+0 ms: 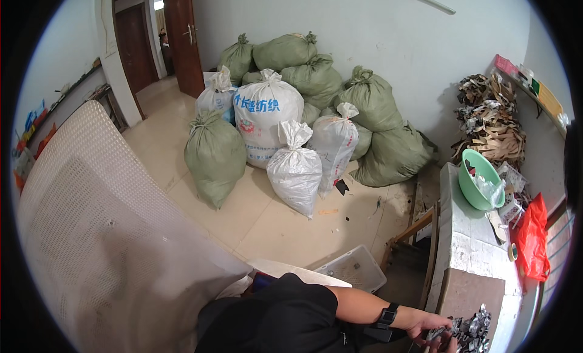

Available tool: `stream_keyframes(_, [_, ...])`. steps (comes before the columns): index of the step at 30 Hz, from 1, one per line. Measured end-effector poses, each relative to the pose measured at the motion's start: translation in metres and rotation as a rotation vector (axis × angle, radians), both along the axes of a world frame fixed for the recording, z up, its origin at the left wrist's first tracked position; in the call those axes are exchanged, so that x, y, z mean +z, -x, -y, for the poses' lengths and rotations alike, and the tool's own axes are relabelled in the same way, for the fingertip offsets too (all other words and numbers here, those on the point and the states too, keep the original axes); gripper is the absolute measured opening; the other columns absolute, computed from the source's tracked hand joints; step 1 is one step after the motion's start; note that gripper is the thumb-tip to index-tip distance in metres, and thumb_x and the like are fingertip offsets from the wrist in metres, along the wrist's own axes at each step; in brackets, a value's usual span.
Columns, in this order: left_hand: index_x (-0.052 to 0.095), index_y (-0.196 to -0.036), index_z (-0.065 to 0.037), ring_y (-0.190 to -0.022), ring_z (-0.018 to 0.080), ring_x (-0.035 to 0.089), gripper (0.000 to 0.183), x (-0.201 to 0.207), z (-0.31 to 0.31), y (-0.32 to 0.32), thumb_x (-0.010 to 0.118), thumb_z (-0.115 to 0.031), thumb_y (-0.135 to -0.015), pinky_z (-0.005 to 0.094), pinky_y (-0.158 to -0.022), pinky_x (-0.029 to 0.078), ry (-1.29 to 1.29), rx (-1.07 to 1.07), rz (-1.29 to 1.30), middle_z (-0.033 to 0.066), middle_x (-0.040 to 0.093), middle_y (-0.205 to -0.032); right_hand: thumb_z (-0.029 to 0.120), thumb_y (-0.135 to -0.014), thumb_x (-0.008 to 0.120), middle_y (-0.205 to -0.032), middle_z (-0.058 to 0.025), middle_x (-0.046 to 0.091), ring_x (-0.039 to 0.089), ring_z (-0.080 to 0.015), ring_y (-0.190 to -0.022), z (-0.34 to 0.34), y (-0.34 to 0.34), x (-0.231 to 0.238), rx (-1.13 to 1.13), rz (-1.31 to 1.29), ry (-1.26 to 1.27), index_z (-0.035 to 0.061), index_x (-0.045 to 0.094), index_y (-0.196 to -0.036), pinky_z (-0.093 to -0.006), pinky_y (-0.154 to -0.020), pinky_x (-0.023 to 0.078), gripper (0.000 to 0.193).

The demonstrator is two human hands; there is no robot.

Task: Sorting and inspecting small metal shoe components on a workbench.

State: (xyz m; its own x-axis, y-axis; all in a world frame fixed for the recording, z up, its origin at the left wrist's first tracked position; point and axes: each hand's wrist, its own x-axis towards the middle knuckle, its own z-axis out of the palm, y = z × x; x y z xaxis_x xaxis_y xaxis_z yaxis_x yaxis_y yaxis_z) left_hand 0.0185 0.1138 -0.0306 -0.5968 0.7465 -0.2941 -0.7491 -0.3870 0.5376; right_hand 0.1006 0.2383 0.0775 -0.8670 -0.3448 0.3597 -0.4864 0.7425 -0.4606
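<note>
My left hand (pixel 423 322) reaches in from the body at the lower middle, a dark watch (pixel 387 316) on its wrist. Its fingers are closed around a small dark, shiny piece (pixel 436 333) at the table's near end. Just below, cut by the picture's lower edge, my right hand (pixel 448 344) has its fingers bent against the same spot; what they hold is too small to make out. Right beside both hands lies a heap of crumpled grey-black shiny pieces (pixel 477 329), on or against a brown board (pixel 473 292).
The white-covered table (pixel 452 231) carries a green basin (pixel 477 186), a tape roll (pixel 513 251) and a red plastic bag (pixel 534 240). Tied green sacks (pixel 215 156) and white sacks (pixel 296 171) crowd the floor. A plastic crate (pixel 358 268) and a perforated pale sheet (pixel 91 183) stand nearer.
</note>
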Motion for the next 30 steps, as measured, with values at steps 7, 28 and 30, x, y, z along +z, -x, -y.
stream_keyframes(7, [0.064, -0.084, -0.016, -0.068, 0.0073, 0.058, 0.016, 0.012, 0.001, -0.005, 0.056, -0.029, -0.089, 0.0259, -0.057, 0.052, -0.127, -0.021, -0.067, -0.0055, 0.058, -0.074, 0.014, -0.094, 0.067, -0.091, -0.0109, 0.07, 0.061, -0.0165, -0.075, -0.005, -0.006, -0.01, -0.152, -0.064, 0.263, -0.0012, 0.067, -0.108, -0.0316, -0.069, 0.051, 0.021])
stream_keyframes(28, [0.059, -0.091, -0.008, -0.058, 0.0105, 0.057, 0.011, 0.038, -0.017, 0.002, 0.058, -0.019, -0.092, 0.0265, -0.052, 0.052, -0.171, 0.296, -0.058, -0.0017, 0.058, -0.069, 0.047, -0.102, 0.045, -0.115, -0.0228, 0.066, 0.065, -0.0347, -0.103, 0.01, -0.036, -0.019, -0.348, 0.153, 0.087, 0.0036, 0.061, -0.124, -0.0406, -0.085, 0.051, 0.051])
stream_keyframes(30, [0.063, -0.091, -0.003, -0.062, 0.0156, 0.061, 0.02, 0.037, -0.018, -0.005, 0.059, -0.022, -0.096, 0.0308, -0.052, 0.052, -0.168, 0.278, -0.043, 0.0029, 0.06, -0.069, 0.047, -0.102, 0.045, -0.119, -0.0235, 0.065, 0.064, -0.034, -0.109, 0.01, -0.039, -0.022, -0.375, 0.163, 0.114, 0.0059, 0.058, -0.132, -0.0395, -0.089, 0.051, 0.052])
